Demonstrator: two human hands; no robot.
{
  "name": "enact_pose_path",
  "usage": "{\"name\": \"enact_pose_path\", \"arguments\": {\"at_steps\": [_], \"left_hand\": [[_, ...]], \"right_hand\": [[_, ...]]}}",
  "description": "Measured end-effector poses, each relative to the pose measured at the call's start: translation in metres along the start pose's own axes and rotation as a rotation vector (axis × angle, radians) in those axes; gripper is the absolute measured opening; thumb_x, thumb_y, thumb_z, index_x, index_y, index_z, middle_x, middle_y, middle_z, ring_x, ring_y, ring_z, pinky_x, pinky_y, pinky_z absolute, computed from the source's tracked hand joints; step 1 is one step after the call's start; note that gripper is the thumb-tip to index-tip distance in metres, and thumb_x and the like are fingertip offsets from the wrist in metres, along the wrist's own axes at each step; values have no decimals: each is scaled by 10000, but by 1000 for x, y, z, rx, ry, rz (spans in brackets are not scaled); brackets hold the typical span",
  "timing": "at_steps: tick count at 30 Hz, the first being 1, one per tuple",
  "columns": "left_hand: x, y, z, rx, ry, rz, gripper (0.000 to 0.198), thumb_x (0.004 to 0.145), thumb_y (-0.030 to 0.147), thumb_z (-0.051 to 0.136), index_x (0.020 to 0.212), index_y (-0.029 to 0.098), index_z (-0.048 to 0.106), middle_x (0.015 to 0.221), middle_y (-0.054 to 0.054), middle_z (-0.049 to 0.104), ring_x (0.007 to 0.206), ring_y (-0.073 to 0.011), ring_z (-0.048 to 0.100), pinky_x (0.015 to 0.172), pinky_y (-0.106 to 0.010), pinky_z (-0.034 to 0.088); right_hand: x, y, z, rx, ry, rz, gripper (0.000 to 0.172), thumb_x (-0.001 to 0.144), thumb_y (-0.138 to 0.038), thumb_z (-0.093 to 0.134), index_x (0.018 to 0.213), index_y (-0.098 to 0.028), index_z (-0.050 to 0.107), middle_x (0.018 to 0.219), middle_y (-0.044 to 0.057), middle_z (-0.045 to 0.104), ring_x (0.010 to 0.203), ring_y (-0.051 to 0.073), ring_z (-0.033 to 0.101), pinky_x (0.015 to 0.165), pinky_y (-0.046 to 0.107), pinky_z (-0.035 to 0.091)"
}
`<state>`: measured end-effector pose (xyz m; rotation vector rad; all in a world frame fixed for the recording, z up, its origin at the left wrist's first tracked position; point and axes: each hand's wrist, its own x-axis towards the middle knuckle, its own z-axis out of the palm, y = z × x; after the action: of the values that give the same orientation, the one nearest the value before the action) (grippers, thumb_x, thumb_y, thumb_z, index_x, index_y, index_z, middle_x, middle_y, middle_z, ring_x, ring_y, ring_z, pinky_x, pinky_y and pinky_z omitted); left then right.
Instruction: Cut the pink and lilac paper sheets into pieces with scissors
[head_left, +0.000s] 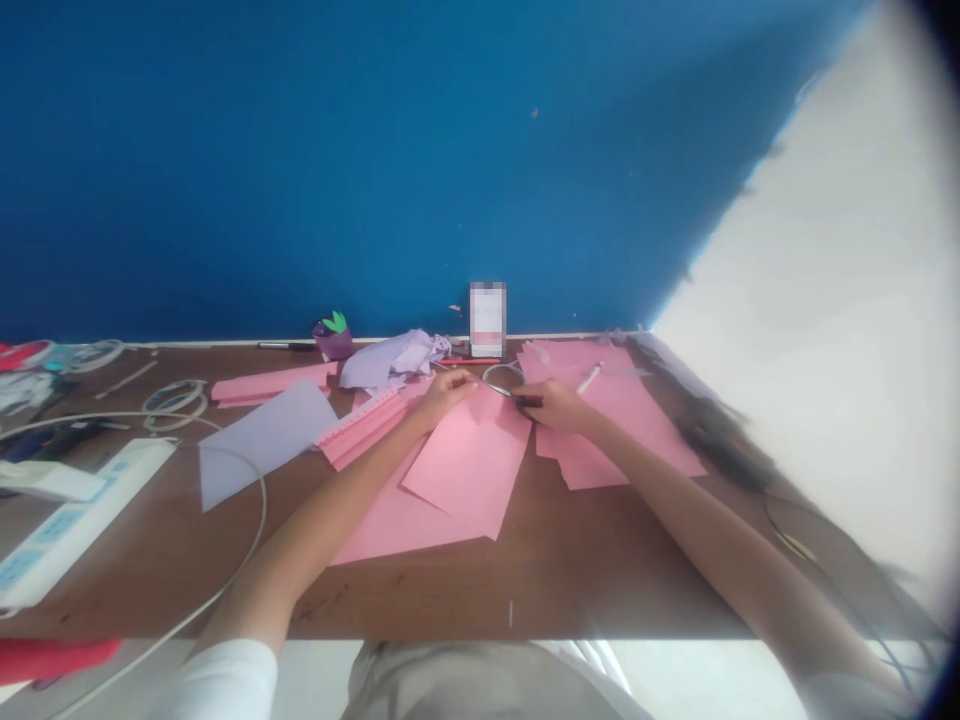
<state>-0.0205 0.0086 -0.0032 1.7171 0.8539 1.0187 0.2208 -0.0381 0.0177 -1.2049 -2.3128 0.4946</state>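
Note:
A pink paper sheet (469, 462) lies in the middle of the brown table (570, 560). My left hand (442, 392) pinches its far edge with closed fingers. My right hand (559, 405) is closed round the dark handles of scissors (504, 385), whose blades point left toward the sheet's top edge. More pink sheets (630, 410) lie under and behind my right hand. A pink ruler (360, 418) sits just left of my left forearm.
A lilac sheet (262, 440) and crumpled lilac paper (394, 358) lie to the left. A white power strip (71, 520) and cables (247, 560) sit at the far left. A small purple paper figure (334, 336) and a white bottle (487, 320) stand by the blue wall. Dark cables (720, 430) run along the right edge.

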Motion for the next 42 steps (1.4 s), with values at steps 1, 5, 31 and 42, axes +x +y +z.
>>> {"name": "enact_pose_path", "arguments": {"at_steps": [1,5,31,42], "left_hand": [[0,0,0,8,2,1,234,763,370,592,736,138,599,703,3,561,665,-114,478,670,-249,375],[1,0,0,4,2,11,228,754,365,604,718,140,601,688,6,558,657,-114,479,697,-265,376],[0,0,0,-19,-17,43,254,754,368,608,747,116,638,715,-12,572,651,-109,472,624,-230,348],[-2,3,2,-1,-16,24,237,748,347,623,778,118,675,746,-38,625,686,-131,523,671,-249,388]], "right_hand": [[0,-1,0,-7,-1,5,311,740,-171,521,994,-225,692,735,5,666,598,132,536,577,247,334],[0,-3,0,-32,-5,32,296,730,-170,524,974,-222,682,731,0,660,592,125,527,561,240,326],[-6,3,17,-58,191,25,314,783,-149,523,1056,-215,663,935,30,708,755,166,636,680,251,456],[-9,3,23,-122,341,56,327,808,-181,496,1103,-221,633,887,23,700,712,160,616,653,247,441]]}}
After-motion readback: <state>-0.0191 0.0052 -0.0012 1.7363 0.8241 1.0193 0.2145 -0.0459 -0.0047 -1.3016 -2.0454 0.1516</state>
